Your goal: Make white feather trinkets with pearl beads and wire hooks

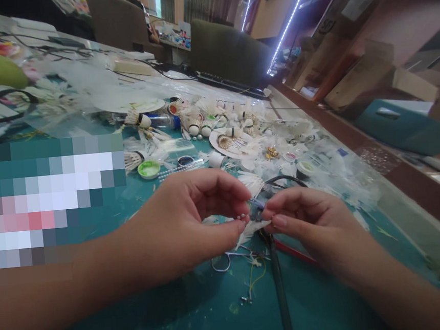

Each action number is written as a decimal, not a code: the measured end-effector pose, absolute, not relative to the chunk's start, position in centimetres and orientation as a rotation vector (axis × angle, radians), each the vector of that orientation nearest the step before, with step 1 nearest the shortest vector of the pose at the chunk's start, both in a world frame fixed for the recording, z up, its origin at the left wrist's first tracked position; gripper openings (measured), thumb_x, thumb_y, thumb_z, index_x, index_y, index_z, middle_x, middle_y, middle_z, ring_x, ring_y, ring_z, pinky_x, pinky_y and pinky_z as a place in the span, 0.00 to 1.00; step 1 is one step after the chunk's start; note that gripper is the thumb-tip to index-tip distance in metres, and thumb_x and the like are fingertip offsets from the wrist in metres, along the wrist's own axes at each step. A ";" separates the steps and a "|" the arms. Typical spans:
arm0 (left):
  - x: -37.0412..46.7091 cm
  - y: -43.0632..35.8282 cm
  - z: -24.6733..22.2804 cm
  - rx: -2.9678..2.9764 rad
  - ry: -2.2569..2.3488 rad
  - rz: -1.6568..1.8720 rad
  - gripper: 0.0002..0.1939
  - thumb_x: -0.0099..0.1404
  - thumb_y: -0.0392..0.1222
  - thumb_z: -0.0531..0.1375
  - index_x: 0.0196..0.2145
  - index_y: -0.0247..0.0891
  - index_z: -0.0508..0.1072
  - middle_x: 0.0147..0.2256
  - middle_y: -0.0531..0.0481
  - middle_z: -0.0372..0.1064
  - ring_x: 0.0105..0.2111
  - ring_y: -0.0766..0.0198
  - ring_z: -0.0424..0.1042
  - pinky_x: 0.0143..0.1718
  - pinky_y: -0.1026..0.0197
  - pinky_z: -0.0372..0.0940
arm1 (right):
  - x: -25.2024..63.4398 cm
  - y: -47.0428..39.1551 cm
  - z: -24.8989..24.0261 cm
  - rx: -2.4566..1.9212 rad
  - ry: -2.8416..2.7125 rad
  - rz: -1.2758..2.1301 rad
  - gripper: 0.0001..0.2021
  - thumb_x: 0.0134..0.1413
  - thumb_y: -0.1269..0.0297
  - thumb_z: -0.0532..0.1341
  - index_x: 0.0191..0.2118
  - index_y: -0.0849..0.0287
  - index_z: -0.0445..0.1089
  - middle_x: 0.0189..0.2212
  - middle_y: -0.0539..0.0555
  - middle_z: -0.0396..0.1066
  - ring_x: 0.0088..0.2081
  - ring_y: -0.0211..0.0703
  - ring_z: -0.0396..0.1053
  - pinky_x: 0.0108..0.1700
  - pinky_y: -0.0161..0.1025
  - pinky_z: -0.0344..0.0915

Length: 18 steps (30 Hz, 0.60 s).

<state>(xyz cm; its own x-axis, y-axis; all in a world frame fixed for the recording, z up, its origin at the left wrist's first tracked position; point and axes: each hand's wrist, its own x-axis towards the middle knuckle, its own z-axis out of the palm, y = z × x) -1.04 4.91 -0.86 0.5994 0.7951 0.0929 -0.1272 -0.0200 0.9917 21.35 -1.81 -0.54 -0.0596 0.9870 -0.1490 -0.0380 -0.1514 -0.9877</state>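
My left hand (187, 227) is curled, its fingertips closing toward the thumb, with tiny pearl beads (241, 216) at the tips. My right hand (317, 223) is pinched, thumb against forefinger, close to the left fingertips. A small bluish, partly clear piece (256, 208) shows between the two hands; its kind is unclear. What the right fingertips grip is hidden. White feathers (245, 234) lie below the hands. Under them on the green tabletop (217, 309) are small scissors (221, 262), a tool with a long dark handle (278, 283) and a red handle (295, 251).
Shuttlecocks (144, 121), a green paint pot (149, 168), pearl strips (180, 169) and a white plate with gold pieces (229, 141) crowd the table beyond my hands. A keyboard (228, 84) lies farther back. Cardboard boxes (367, 85) stand at right.
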 end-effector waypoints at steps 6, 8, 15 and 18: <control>-1.1 5.0 -0.9 1.474 0.589 0.813 0.12 0.57 0.30 0.71 0.36 0.43 0.78 0.33 0.60 0.78 0.36 0.71 0.79 0.38 0.73 0.74 | 21.4 -2.0 -0.6 -1.272 -1.166 1.360 0.08 0.51 0.64 0.78 0.38 0.51 0.83 0.34 0.50 0.83 0.33 0.35 0.79 0.35 0.26 0.75; -1.2 5.0 -0.9 1.493 0.593 0.814 0.12 0.57 0.30 0.71 0.36 0.43 0.78 0.33 0.60 0.77 0.36 0.70 0.78 0.39 0.72 0.74 | 21.3 -1.9 -0.6 -1.295 -1.170 1.354 0.09 0.51 0.63 0.78 0.38 0.52 0.82 0.33 0.51 0.83 0.31 0.36 0.79 0.32 0.27 0.74; -1.4 5.0 -1.0 1.505 0.629 0.809 0.11 0.59 0.33 0.71 0.39 0.44 0.78 0.36 0.58 0.78 0.37 0.68 0.78 0.39 0.71 0.74 | 21.0 -1.8 -0.4 -1.327 -1.138 1.348 0.13 0.46 0.64 0.80 0.37 0.54 0.81 0.32 0.51 0.82 0.30 0.37 0.79 0.31 0.28 0.75; -1.4 5.0 -0.9 1.519 0.657 0.813 0.12 0.58 0.32 0.69 0.38 0.44 0.79 0.35 0.57 0.77 0.36 0.67 0.77 0.37 0.70 0.74 | 21.1 -1.8 -0.5 -1.299 -1.133 1.370 0.10 0.50 0.63 0.78 0.38 0.54 0.81 0.31 0.50 0.81 0.31 0.36 0.80 0.33 0.27 0.75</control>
<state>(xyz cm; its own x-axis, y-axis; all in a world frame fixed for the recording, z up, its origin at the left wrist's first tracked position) -1.36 5.00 -0.90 0.5919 0.7973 0.1182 -0.0516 -0.1089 0.9927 21.12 -1.84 -0.52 -0.0360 0.9851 -0.1684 -0.0196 -0.1691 -0.9854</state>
